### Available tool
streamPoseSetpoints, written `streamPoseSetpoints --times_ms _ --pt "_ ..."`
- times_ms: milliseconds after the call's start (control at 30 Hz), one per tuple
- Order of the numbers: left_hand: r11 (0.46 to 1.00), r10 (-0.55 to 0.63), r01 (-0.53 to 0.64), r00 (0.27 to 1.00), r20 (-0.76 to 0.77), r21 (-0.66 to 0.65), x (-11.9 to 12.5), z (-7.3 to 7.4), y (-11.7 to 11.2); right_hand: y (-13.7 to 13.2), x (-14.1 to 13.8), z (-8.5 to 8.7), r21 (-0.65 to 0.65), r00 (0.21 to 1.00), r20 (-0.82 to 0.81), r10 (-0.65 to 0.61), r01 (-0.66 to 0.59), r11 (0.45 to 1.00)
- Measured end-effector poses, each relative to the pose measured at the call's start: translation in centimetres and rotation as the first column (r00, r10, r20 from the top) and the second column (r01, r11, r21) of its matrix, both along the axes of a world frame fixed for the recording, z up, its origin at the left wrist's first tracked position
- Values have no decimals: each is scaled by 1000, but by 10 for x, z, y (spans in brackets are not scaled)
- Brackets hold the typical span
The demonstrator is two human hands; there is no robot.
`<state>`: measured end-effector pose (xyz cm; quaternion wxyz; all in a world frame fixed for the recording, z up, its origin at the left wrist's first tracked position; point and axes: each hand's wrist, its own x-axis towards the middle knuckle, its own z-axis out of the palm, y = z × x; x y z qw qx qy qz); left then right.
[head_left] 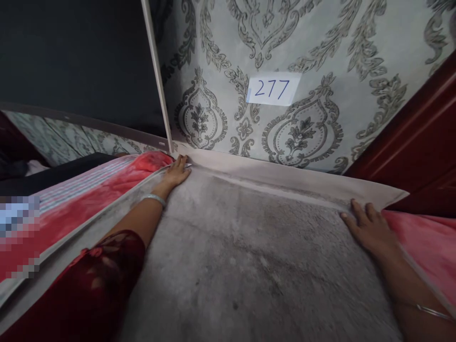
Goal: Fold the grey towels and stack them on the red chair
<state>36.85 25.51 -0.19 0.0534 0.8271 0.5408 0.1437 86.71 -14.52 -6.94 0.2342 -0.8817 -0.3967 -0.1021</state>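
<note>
A grey, short-napped cloth [249,256] spreads out before me, with a pale flat border [285,173] along its far side against the wall. My left hand [177,172] rests on the far left corner of the cloth, fingers extended. On the far right part of it lies my right hand [372,228], palm down with the fingers spread. Neither hand is closed around anything. What lies beneath the cloth is mostly hidden.
Red plush fabric [149,164] with a striped band borders the left side; more red fabric [427,237] shows at right. Behind stands a patterned wall [228,61] bearing a paper marked 277 [273,89]. A dark screen-like panel [78,61] and dark red wood [420,147] flank it.
</note>
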Motion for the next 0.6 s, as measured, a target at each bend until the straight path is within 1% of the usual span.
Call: streamPoseSetpoints --times_ms 67,133,167,233,300,333,400,433,500,567,600 --pt "998 34 -36 998 -60 -42 4 1 5 1 0 1 -33 994 -39 -101 100 994" --pt "996 53 -59 993 -102 -59 7 2 7 2 -5 8 -72 990 -52 -132 128 989" --pt "997 51 -56 993 -108 -47 7 3 7 3 -10 12 -84 989 -41 -140 136 987" --pt "1000 16 -15 995 -98 15 5 2 5 3 -23 21 -85 987 17 -159 160 984" --pt "994 -35 42 996 -76 100 1 1 1 6 -41 27 -90 986 91 -143 151 984" --pt "987 -63 72 996 -65 143 0 0 0 8 -50 29 -111 987 111 -119 132 985" --pt "969 -143 153 988 -64 192 -2 0 -3 15 -66 32 -195 991 78 -107 120 973" --pt "963 -189 201 979 -78 180 -1 1 -3 18 -73 33 -240 992 46 -116 123 963" --pt "957 -267 278 956 -123 84 3 6 -5 22 -80 37 -304 990 -13 -139 129 944" --pt "958 -285 283 944 -166 -32 7 15 -8 18 -83 44 -344 990 -55 -133 106 933" --pt "960 -281 273 943 -179 -66 7 19 -13 13 -85 48 -365 989 -77 -122 86 927"
